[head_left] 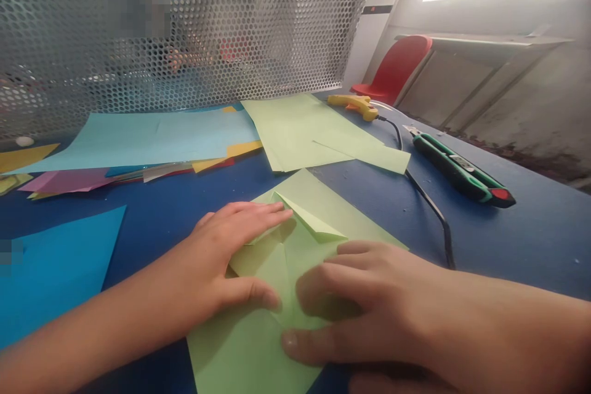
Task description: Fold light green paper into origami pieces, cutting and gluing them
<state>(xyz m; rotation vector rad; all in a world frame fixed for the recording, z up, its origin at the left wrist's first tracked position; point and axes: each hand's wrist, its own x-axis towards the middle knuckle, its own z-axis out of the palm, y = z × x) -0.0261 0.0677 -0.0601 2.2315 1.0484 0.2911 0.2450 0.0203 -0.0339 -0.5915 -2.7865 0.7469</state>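
Note:
A light green sheet of paper [249, 351] lies in front of me with several folds, and a raised flap [318, 218] stands up near its far side. My left hand [235, 246] is spread on it, fingers stretched out over the folded part and thumb apart, lower down. From the right, my right hand [373, 301] reaches onto the same paper with its fingers curled, thumb and index finger at the middle crease. Its palm side and the paper beneath are hidden.
Behind are a pale blue sheet [184, 135] over coloured papers and more green sheets [295, 135]. A blue sheet [69, 258] lies left. On the right are a yellow glue gun [355, 104], its black cord [429, 203] and a green-black utility knife [462, 169]. A perforated metal panel [277, 24] borders the table.

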